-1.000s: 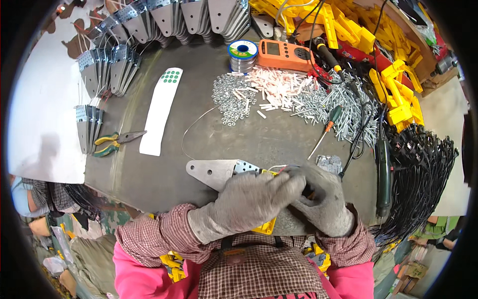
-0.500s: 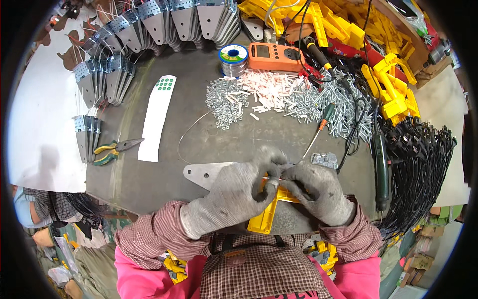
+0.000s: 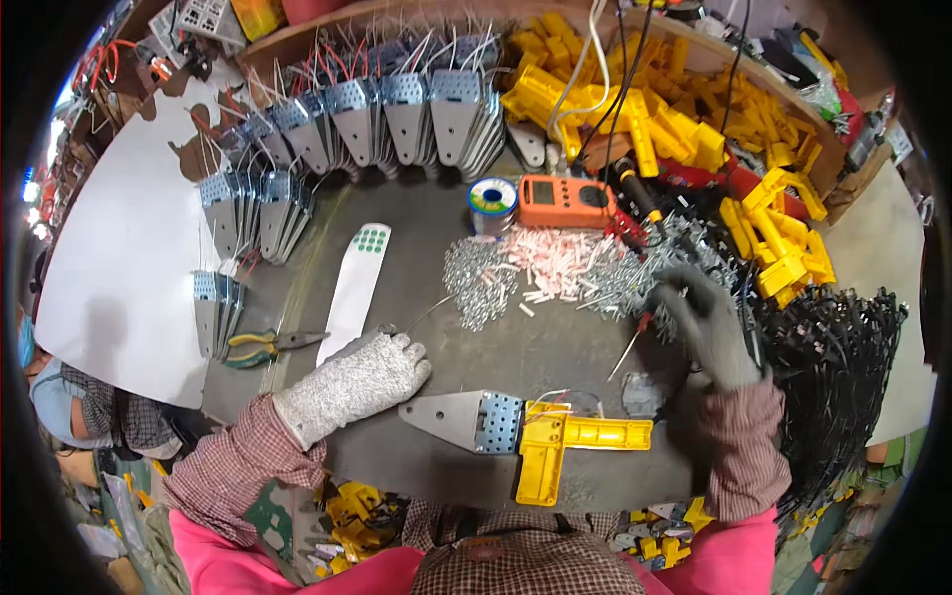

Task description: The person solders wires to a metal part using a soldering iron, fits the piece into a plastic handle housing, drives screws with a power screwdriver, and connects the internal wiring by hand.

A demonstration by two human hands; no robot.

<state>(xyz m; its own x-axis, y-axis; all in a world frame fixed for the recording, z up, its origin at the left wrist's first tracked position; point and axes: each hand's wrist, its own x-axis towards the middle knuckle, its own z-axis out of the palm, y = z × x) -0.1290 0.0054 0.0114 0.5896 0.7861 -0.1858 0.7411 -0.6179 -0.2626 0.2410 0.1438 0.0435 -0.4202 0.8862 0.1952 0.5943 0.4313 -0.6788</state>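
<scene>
Beyond the orange meter (image 3: 565, 202), wooden edging (image 3: 327, 27) borders the far side of the tabletop (image 3: 466, 367), with yellow plastic parts (image 3: 540, 94) heaped inside it. Just left of the meter stands a spool (image 3: 491, 208) wound with silvery wire. More yellow pieces (image 3: 362, 516) show below the near edge, on the person's side of the meter; what holds them cannot be made out. The loose nuts (image 3: 478, 283), pinkish-white sleeves (image 3: 555, 260) and screws (image 3: 630, 283) lie in heaps directly on the surface, on the near side of the meter.

The grey metal plate (image 3: 446, 418), with its perforated bluish end set against a yellow housing (image 3: 540, 451), lies flat nearer the person than the meter, well apart from it. Their shared long axis runs left to right: the plate's rounded, narrow tip points left, and the housing's slim arm points right, slanting slightly toward the person. The housing's broader section crosses this line, its end toward the person.

The gloved left hand (image 3: 357, 382), nearer and left of the meter, covers the lower end of a white strip (image 3: 354, 288); its fingers are bent, grip unclear. The right hand (image 3: 706, 322), nearer and right of the meter, curls its fingers over the screwdriver (image 3: 627, 353); whether that grip pinches the handle cannot be told.
</scene>
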